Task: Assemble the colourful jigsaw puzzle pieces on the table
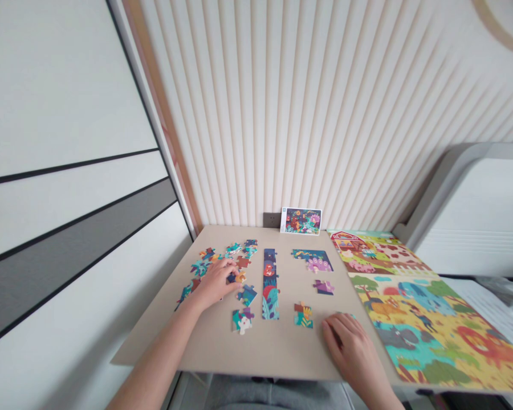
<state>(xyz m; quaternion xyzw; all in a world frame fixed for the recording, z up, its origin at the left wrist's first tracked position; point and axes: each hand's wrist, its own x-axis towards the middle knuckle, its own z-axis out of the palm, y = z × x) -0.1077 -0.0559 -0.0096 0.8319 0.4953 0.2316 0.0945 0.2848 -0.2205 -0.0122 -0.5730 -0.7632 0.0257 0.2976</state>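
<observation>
My left hand [217, 281] reaches over the loose pieces on the left, its fingers bent onto a dark blue and orange puzzle piece [240, 277]. Close by lie a brown piece [243, 262], a blue piece [247, 295] and a piece with a white animal [242, 322]. To their right stands a joined vertical strip [271, 285] of puzzle. My right hand [349, 344] rests curled near the table's front edge, with a teal sliver of a puzzle piece [353, 315] showing past its fingers. A green and yellow piece [303, 315] lies left of it.
A joined corner section [318, 261] and a purple piece [324, 287] lie right of the strip. At the back, a picture card [301, 221] leans on the wall beside a socket [272, 220]. Finished farm [380, 253] and safari puzzles [436, 330] cover the right side.
</observation>
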